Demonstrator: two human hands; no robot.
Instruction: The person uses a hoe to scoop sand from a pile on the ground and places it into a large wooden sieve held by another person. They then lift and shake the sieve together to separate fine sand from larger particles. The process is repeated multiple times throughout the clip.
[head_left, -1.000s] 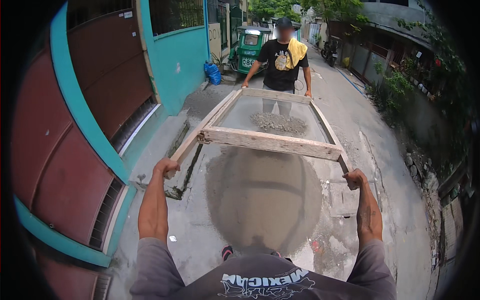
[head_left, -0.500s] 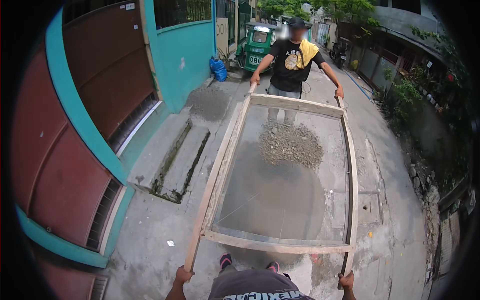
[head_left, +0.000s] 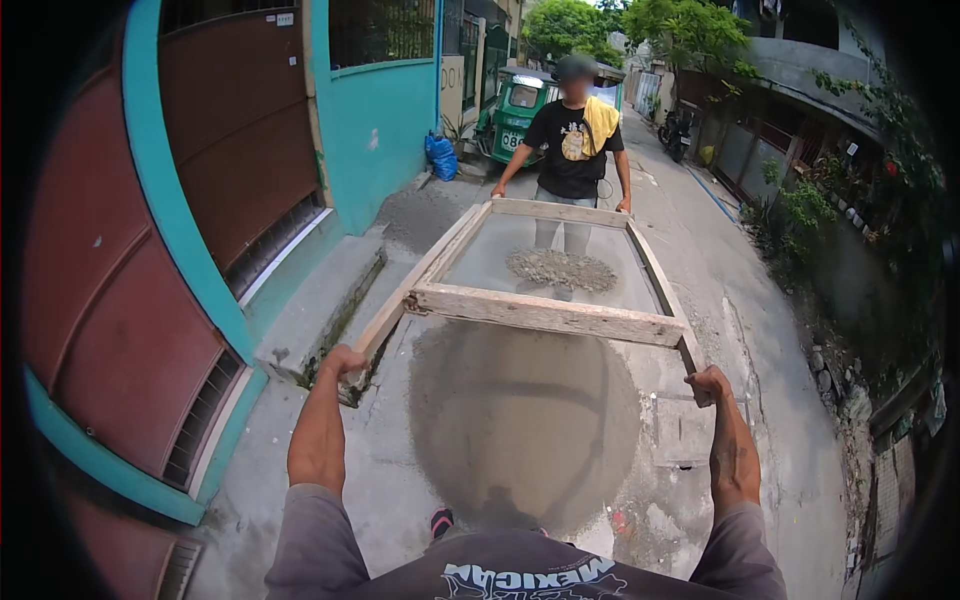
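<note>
A large wooden-framed sieve is held off the ground between me and a co-worker. My left hand is closed round the end of its left side rail. Round the right rail's end, my right hand is closed too, with the arm stretched forward. On the fine mesh, toward the far end, lies a heap of gravel. The co-worker grips the far ends of both rails. Below the near end spreads a round patch of fine grey sand on the pavement.
On the left, a concrete step fronts a teal wall and brown metal gates. A blue bag and a green three-wheeled vehicle stand behind the co-worker. Plants line the right side, with a motorcycle farther off.
My hands have risen and moved forward, away from my body, carrying the sieve's near end with them. The near crossbar now looks higher and farther off, uncovering the sand patch below.
</note>
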